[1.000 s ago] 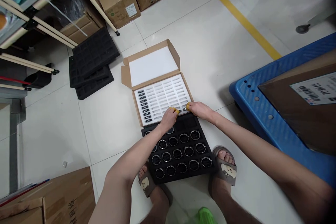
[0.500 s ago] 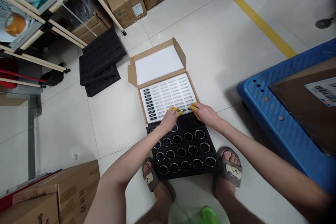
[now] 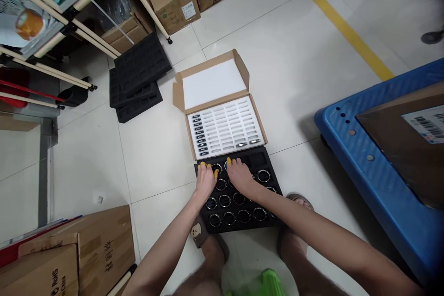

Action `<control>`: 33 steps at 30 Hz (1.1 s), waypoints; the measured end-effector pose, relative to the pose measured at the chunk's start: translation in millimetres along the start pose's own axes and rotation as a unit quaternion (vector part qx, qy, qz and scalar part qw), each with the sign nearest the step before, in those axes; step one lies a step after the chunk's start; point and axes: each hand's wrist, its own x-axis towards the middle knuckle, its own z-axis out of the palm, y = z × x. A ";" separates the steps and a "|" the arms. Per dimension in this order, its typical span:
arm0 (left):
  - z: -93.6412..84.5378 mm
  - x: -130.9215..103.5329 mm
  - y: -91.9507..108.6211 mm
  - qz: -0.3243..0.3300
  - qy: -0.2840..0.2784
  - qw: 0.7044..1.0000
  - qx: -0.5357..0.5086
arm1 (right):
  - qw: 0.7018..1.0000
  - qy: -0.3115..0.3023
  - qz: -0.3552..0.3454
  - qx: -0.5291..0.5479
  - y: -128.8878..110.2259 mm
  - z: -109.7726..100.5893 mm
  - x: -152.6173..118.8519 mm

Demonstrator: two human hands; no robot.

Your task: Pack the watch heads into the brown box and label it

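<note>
On the floor lies an open cardboard box (image 3: 190, 135) with a white slotted foam insert (image 3: 227, 125). Dark metallic pieces fill its left column, and two more sit at the lower right. Against the box's near edge is a black foam tray (image 3: 258, 159) holding several round metallic rings. My left hand (image 3: 206, 178), with yellow finger covers, has its fingers curled at the tray's top-left ring. My right hand (image 3: 239, 175) is beside it, fingertips closed at another ring in the top row. Both hands' fingers hide most of what they grip.
Black foam trays (image 3: 138, 71) are stacked at the left, beside a shelf rack (image 3: 83, 32). Cardboard boxes stand behind and at the lower left. A blue platform (image 3: 342, 125) carries a brown box at the right. A green object (image 3: 272, 282) is between the feet.
Both hands have moved from the white insert down and left to the black tray's top row. Two metallic pieces now show at the insert's lower right. The view has shifted slightly.
</note>
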 end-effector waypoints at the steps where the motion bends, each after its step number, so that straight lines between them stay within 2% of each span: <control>1: -0.9 2.2 1.8 -0.003 -0.006 1.000 0.006 | 1.000 0.001 0.005 0.012 1.0 1.0 -0.1; 6: 5.0 4.6 6.2 -0.039 -0.023 0.999 -0.018 | 0.999 0.010 0.009 0.053 15.3 15.4 -4.8; 9: 4.9 1.5 4.2 -0.053 -0.012 0.995 -0.080 | 0.988 0.033 -0.030 0.150 29.3 13.9 -6.8; 11: -3.8 2.4 1.7 -0.051 -0.009 0.988 -0.145 | 0.968 0.069 -0.054 0.236 48.1 -1.7 -4.6; 14: -28.6 19.2 1.6 -0.016 0.003 0.964 -0.265 | 0.946 0.134 -0.022 0.295 95.5 -43.5 6.1; 17: -50.2 60.5 13.3 0.050 -0.017 0.937 -0.346 | 0.945 0.153 0.022 0.288 150.2 -84.3 22.6; 20: -52.5 112.6 36.4 0.109 -0.049 0.917 -0.381 | 0.960 0.120 0.002 0.253 185.1 -102.4 38.9; 23: -39.3 152.3 58.5 0.129 -0.069 0.911 -0.385 | 0.972 0.092 -0.030 0.214 194.2 -100.3 51.4; 25: -30.1 166.0 67.5 0.148 -0.074 0.915 -0.368 | 0.977 0.087 -0.046 0.189 193.4 -95.9 57.2; 28: -24.3 172.0 72.9 0.184 -0.058 0.928 -0.318 | 0.985 0.076 -0.076 0.138 192.3 -92.8 63.1; 33: -29.7 168.8 77.5 0.242 -0.043 0.953 -0.177 | 0.990 0.061 -0.123 0.031 193.5 -93.2 66.1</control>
